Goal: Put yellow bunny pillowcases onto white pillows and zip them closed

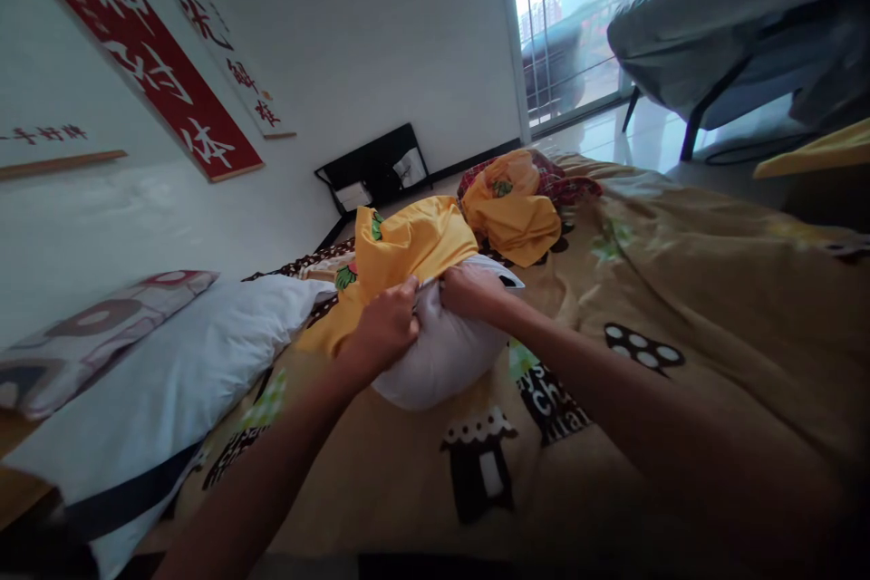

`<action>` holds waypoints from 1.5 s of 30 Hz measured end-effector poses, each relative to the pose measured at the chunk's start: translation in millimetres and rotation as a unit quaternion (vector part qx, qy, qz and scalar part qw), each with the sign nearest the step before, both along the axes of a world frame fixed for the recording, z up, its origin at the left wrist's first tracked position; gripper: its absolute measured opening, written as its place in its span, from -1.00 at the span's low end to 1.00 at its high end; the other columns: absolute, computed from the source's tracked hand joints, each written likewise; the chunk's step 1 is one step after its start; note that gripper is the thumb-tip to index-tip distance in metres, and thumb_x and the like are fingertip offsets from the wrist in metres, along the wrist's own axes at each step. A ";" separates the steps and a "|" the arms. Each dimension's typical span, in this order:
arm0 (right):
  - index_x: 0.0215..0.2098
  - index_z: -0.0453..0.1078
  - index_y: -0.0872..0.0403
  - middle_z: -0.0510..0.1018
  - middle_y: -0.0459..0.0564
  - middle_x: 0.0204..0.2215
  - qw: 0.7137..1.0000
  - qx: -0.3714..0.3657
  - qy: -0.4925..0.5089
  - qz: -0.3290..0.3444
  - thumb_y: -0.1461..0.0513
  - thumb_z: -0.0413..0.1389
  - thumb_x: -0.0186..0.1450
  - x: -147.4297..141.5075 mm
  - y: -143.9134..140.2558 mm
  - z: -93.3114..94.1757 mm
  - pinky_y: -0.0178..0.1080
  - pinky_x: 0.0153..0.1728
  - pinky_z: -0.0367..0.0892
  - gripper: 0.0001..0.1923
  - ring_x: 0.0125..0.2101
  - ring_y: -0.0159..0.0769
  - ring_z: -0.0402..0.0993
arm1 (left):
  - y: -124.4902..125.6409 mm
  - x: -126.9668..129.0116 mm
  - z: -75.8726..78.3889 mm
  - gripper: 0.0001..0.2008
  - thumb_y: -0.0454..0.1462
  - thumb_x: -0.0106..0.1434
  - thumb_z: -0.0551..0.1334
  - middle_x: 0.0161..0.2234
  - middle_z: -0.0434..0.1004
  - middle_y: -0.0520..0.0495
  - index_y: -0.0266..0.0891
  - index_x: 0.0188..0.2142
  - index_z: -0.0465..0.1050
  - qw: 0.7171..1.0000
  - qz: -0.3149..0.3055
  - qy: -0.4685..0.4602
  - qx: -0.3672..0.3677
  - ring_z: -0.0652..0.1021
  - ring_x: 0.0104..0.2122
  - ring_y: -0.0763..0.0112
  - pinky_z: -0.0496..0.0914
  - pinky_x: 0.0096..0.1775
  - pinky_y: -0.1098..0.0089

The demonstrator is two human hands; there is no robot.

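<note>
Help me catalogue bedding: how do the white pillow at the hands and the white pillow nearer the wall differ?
The handled pillow is partly covered by yellow cloth; the wall-side pillow has none over it. The left hand and right hand are at the handled pillow, away from the wall-side pillow. The handled pillow shows a rounded end; the wall-side pillow lies stretched out. Both are white.

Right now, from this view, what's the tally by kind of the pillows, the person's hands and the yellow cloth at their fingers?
White pillows: 2 (partly covered pillow, dark-banded pillow)
Patterned pillows: 1 (patterned pillow)
Hands: 2 (left hand, right hand)
Yellow cloth at the fingers: 1 (yellow cloth)
Total: 6
</note>
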State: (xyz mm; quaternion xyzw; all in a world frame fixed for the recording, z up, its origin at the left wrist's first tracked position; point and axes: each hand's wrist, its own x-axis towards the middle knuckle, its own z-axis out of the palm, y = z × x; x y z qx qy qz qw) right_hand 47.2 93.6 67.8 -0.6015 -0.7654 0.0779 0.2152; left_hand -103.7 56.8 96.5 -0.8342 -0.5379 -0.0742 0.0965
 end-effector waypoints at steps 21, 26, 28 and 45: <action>0.28 -0.06 0.20 0.19 0.38 0.13 0.914 0.322 0.227 0.092 -0.30 0.26 -0.17 -15.5 -24.1 -75.1 0.22 0.01 0.23 0.28 0.08 0.24 0.21 | -9.1 -7.6 47.1 -0.76 -0.45 -0.08 0.07 -0.65 0.13 0.07 -0.20 -0.63 -0.04 0.922 -0.061 -0.135 0.358 0.23 -0.60 0.45 0.04 -0.48 0.39; 0.21 0.00 0.09 0.25 0.21 0.02 0.866 0.394 0.292 0.103 -0.22 0.33 -0.23 -27.5 -45.5 -37.3 0.14 -0.08 0.32 0.19 -0.03 0.11 0.30 | -36.1 5.0 81.7 -0.75 -0.50 -0.12 0.08 -0.66 0.04 0.12 -0.21 -0.63 -0.02 0.878 -0.174 -0.143 0.422 0.14 -0.63 0.52 0.00 -0.53 0.42; 0.22 -0.04 0.09 0.27 0.18 -0.04 0.846 0.426 0.305 0.097 -0.14 0.34 -0.18 -34.2 -55.8 -25.4 0.10 -0.14 0.37 0.15 -0.09 0.07 0.34 | -48.2 9.9 95.1 -0.76 -0.52 -0.12 0.08 -0.66 0.03 0.13 -0.23 -0.63 0.00 0.868 -0.206 -0.145 0.427 0.13 -0.63 0.55 0.00 -0.54 0.43; 0.32 -0.04 0.19 0.11 0.31 0.26 0.875 0.479 -0.047 0.055 -0.01 0.12 0.21 1.7 -135.3 50.1 0.14 0.17 -0.02 -0.16 0.26 0.20 -0.06 | -25.8 -12.7 49.1 -0.72 -0.37 -0.04 0.10 -0.69 -0.09 0.14 -0.24 -0.70 -0.07 0.809 -0.066 -0.523 0.260 0.04 -0.59 0.57 -0.07 -0.54 0.47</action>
